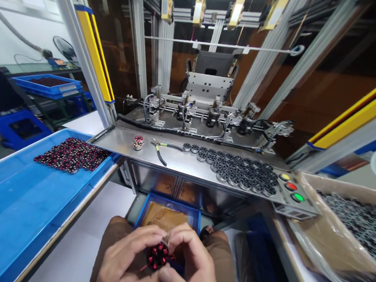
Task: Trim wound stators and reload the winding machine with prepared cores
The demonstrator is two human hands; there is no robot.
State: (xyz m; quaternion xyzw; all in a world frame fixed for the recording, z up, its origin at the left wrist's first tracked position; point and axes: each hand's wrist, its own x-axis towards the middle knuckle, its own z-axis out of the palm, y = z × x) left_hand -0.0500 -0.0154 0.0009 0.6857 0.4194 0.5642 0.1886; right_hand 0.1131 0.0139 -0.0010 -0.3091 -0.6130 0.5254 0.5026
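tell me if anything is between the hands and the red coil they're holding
Nothing visible is in the way: the left hand and right hand hold the coil directly, bare fingers at its rim. Its far side is hidden.

Left hand (123,257) and right hand (194,263) jointly hold one red-wound coil (158,256). On the metal bench (119,139), pliers (157,147) lie between two similar coils (138,143) and a cluster of black cores (242,169). Blue tray (22,215) at left contains a coil pile (71,155).
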